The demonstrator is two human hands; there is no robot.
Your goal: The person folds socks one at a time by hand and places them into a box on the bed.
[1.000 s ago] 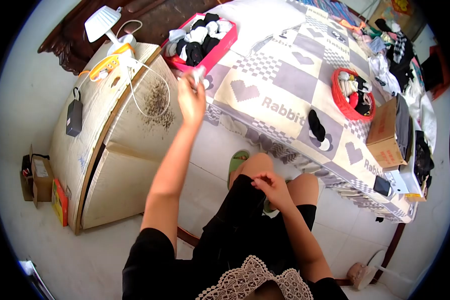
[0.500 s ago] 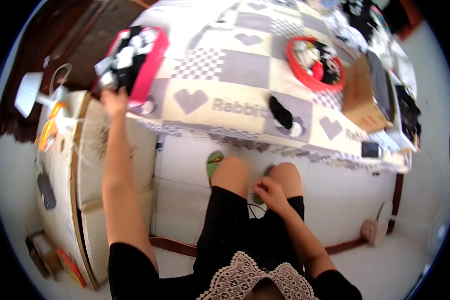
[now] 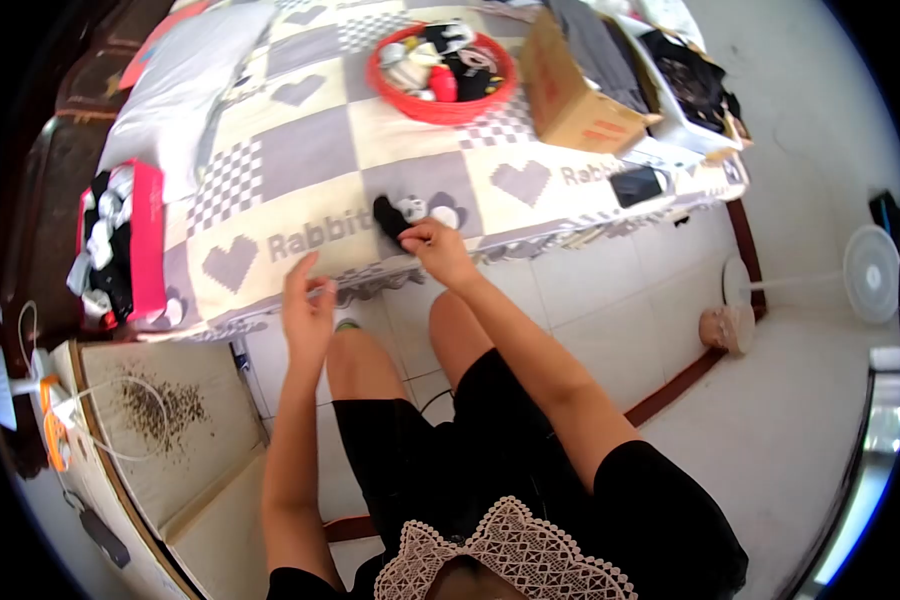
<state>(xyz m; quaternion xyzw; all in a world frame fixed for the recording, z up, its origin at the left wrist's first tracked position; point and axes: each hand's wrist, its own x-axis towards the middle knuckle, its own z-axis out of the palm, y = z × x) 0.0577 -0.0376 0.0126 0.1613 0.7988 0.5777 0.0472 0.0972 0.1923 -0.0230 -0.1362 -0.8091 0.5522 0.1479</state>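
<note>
A small black sock (image 3: pixel 390 218) lies on the patterned bedspread (image 3: pixel 310 160) near the bed's front edge. Fingers of my right hand (image 3: pixel 435 248) are pinched at the sock's lower end. My left hand (image 3: pixel 308 305) hovers before the bed edge, fingers apart and holding nothing. Farther back on the bed stands a red round basket (image 3: pixel 440 112) filled with socks and other small items. At the left corner of the bed, a pink box (image 3: pixel 148 240) holds black, white and grey socks.
A cardboard box (image 3: pixel 582 100) with dark clothes and a white bin (image 3: pixel 685 110) stand at the bed's right end, a dark phone-like object (image 3: pixel 638 186) before them. A cabinet (image 3: pixel 170 420) stands lower left. A white fan (image 3: pixel 870 272) is at right.
My left hand has left the pink box and come back toward the middle, empty. My right hand has risen from my lap to the black sock. The view has turned right.
</note>
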